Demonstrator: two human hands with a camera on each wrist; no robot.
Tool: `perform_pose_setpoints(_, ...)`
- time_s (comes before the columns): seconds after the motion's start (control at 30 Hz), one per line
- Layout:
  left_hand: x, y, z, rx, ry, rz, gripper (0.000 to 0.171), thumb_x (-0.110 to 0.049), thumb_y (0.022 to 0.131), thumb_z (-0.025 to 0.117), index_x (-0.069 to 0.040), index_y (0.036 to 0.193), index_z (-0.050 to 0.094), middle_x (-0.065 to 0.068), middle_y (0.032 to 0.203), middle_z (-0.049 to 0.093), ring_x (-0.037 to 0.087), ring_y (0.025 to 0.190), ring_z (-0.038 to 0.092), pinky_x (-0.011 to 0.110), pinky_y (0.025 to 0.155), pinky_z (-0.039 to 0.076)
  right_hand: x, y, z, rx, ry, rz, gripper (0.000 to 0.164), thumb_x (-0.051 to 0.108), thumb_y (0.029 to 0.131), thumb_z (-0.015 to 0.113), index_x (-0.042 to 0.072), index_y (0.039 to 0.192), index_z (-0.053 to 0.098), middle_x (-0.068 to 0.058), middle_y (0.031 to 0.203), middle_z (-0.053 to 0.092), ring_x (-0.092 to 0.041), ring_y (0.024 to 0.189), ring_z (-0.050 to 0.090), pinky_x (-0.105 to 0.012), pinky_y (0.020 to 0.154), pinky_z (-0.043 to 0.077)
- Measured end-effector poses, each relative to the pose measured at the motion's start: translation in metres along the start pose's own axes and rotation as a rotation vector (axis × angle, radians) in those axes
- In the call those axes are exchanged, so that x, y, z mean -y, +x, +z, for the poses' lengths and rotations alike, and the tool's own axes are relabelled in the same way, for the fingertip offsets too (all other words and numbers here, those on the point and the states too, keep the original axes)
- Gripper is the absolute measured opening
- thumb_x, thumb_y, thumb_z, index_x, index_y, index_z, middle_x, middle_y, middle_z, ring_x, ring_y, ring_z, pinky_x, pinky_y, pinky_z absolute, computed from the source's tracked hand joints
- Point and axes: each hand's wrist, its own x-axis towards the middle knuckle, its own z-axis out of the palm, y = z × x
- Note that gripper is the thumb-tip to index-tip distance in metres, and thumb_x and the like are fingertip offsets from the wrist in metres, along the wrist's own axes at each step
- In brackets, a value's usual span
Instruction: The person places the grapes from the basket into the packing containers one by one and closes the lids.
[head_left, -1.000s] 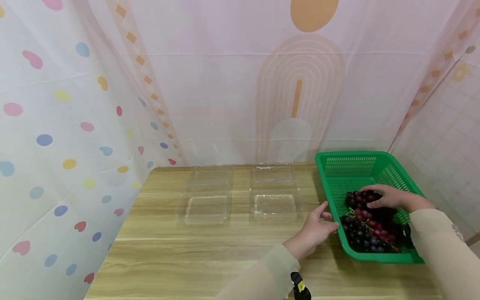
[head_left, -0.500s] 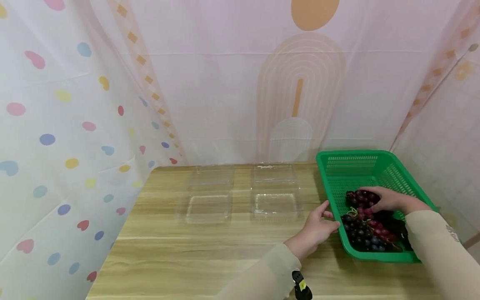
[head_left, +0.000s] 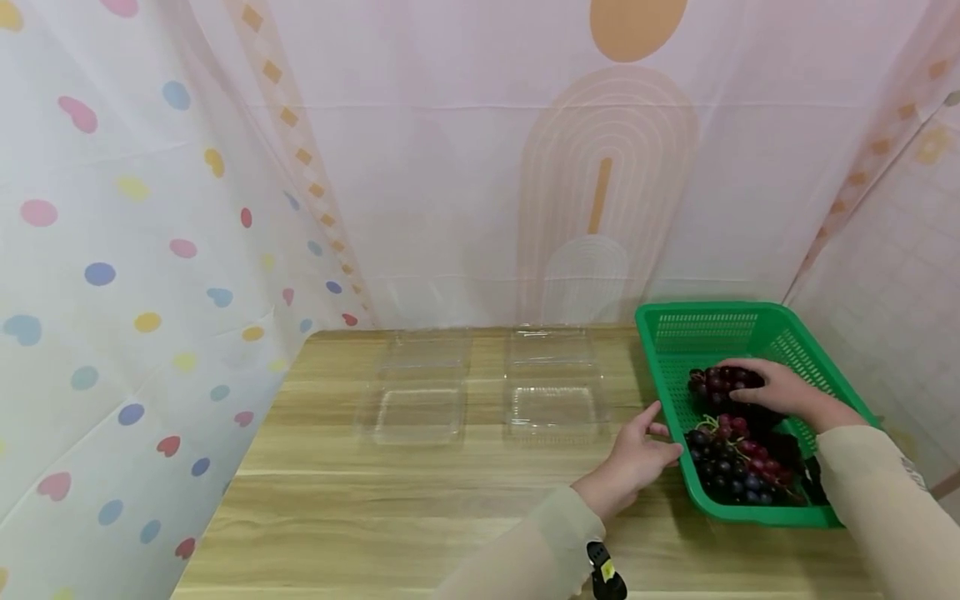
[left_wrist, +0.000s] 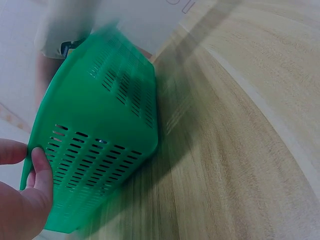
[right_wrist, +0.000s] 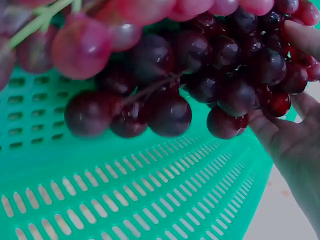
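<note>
My right hand grips a bunch of dark red grapes inside the green plastic basket. In the right wrist view, fingers and thumb lie at one end of that dark bunch, and lighter red grapes on a green stem are close to the camera. A bunch of red grapes and one of black grapes lie in the basket's near part. My left hand holds the basket's left rim, its thumb against the outer wall in the left wrist view. The right forearm hides part of the basket.
Two clear plastic clamshell boxes, a left one and a right one, stand with lids raised at the back of the wooden table. A patterned curtain hangs behind the table. A black strap shows at the left sleeve.
My right hand has shifted slightly away from me, with the dark red bunch moving slightly too, leaving more room between it and the red grapes. The left hand stays on the rim.
</note>
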Motion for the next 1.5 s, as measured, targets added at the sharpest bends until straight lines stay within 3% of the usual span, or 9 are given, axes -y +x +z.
perform_pose_setpoints(0.4,0.0,0.0,0.0,0.022,-0.007,-0.001,0.067,0.007,0.085,0.062,-0.014,0.144,0.039,-0.001,0.094,0.05,0.012,0.073,0.059,0.039,0.079,0.055,0.022,0.004,-0.008,-0.165,-0.024,-0.048,0.051,0.022,0.093,0.061,-0.001,0.136,0.046,-0.032,0.137,0.039,-0.051,0.123,0.035,-0.069,0.091,0.033)
perform_pose_setpoints(0.67,0.002,0.001,0.0,0.024,-0.017,0.002,0.067,0.007,0.085,0.062,-0.015,0.144,0.039,-0.002,0.095,0.051,0.013,0.074,0.061,0.04,0.08,0.055,0.033,0.004,-0.008,-0.31,-0.076,-0.086,0.046,0.02,0.093,0.062,0.004,0.135,0.05,-0.027,0.132,0.044,-0.049,0.117,0.039,-0.068,0.084,0.036)
perform_pose_setpoints(1.1,0.001,0.002,-0.004,0.035,0.015,0.003,0.066,0.006,0.085,0.063,-0.016,0.143,0.04,-0.001,0.095,0.053,0.016,0.078,0.063,0.043,0.081,0.055,0.057,0.007,-0.01,-0.354,-0.118,-0.143,0.046,0.018,0.091,0.064,0.007,0.134,0.052,-0.027,0.134,0.043,-0.047,0.118,0.04,-0.067,0.085,0.037)
perform_pose_setpoints(1.3,0.0,0.007,-0.014,0.08,0.128,0.03,0.064,-0.004,0.086,0.066,-0.015,0.144,0.039,-0.003,0.096,0.057,0.023,0.084,0.066,0.04,0.079,0.055,0.065,0.01,-0.008,-0.365,-0.128,-0.166,0.045,0.017,0.091,0.065,0.008,0.133,0.052,-0.025,0.133,0.045,-0.046,0.119,0.041,-0.066,0.086,0.038)
perform_pose_setpoints(1.5,-0.009,0.012,-0.039,0.115,0.331,0.177,0.06,-0.01,0.089,0.065,-0.011,0.144,0.04,0.004,0.107,0.063,0.01,0.087,0.063,0.02,0.066,0.051,0.079,0.011,-0.01,-0.377,-0.13,-0.174,0.046,0.018,0.09,0.065,0.01,0.134,0.053,-0.025,0.133,0.045,-0.046,0.119,0.041,-0.066,0.087,0.037)
